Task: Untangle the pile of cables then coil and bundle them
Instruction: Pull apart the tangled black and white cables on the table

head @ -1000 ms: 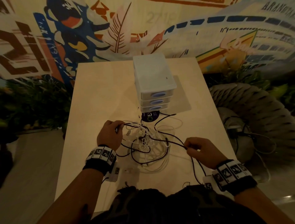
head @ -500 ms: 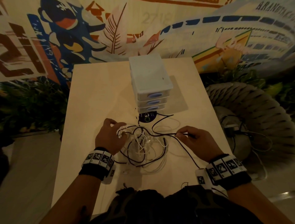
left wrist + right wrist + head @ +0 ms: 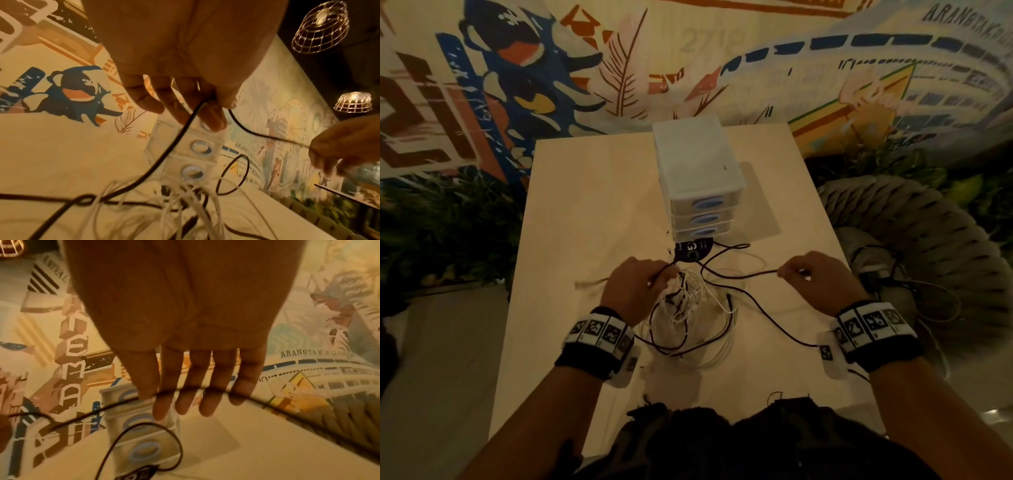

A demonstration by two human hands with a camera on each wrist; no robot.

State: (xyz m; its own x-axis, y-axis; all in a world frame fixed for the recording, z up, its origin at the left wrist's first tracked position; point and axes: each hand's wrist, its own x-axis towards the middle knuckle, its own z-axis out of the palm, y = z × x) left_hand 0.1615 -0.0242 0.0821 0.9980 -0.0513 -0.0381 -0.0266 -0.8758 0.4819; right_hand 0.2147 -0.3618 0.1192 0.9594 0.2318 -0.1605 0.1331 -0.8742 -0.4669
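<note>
A tangle of white cables (image 3: 690, 301) and black cable loops (image 3: 681, 346) lies on the pale table (image 3: 585, 205) in front of me. My left hand (image 3: 666, 274) is over the pile's left side. Its thumb and forefinger pinch a black cable (image 3: 179, 138) that drops into the tangle. The same black cable (image 3: 739, 275) stretches rightward to my right hand (image 3: 786, 272), which pinches it a short way above the table. In the right wrist view the cable (image 3: 195, 388) crosses under the fingers (image 3: 205, 394), and a loose black loop (image 3: 141, 446) lies below.
A white three-drawer box (image 3: 698, 178) stands mid-table just beyond the pile, with a dark round tag (image 3: 693, 248) at its foot. A woven chair (image 3: 928, 240) holding more cables sits right of the table. Plants (image 3: 441, 233) line the floor at left.
My right hand has slid along the black cable, up and away from my body. The stretch of black cable now spans between both hands, above the pile.
</note>
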